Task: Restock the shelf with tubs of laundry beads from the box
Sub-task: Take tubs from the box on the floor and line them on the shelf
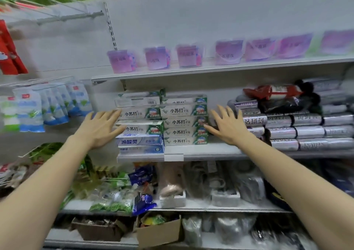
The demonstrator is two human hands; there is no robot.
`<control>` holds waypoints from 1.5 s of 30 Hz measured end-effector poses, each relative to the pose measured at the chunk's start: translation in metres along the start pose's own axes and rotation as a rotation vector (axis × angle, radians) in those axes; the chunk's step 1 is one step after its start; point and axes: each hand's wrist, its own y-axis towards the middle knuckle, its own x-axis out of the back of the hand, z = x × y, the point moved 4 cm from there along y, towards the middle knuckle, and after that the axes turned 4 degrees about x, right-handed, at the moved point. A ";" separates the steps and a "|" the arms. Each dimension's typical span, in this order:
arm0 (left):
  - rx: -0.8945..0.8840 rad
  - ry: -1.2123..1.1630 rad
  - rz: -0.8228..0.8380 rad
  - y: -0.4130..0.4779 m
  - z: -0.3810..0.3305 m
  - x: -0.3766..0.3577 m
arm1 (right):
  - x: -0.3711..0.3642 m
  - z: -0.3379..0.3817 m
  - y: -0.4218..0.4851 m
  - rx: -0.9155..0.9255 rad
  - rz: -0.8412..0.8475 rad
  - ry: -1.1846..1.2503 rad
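- My left hand [99, 128] and right hand [229, 126] are both spread flat with splayed fingers, holding nothing, either side of the stacked toothpaste boxes [162, 121].
- The upper shelf [191, 71] runs across above my hands.
- Purple tubs of laundry beads [186, 55] stand in a blurred row along it, well apart from both hands.
- A cardboard box [160, 231] sits on the bottom shelf.
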 end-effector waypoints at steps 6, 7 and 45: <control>-0.031 -0.042 0.011 -0.003 -0.012 -0.016 | 0.004 -0.014 -0.018 -0.058 0.036 -0.051; -0.026 -0.050 0.013 -0.003 -0.015 -0.019 | 0.003 -0.016 -0.019 -0.057 0.045 -0.061; -0.349 -0.149 0.213 0.085 0.024 -0.180 | -0.103 0.105 -0.009 -0.275 0.307 -0.050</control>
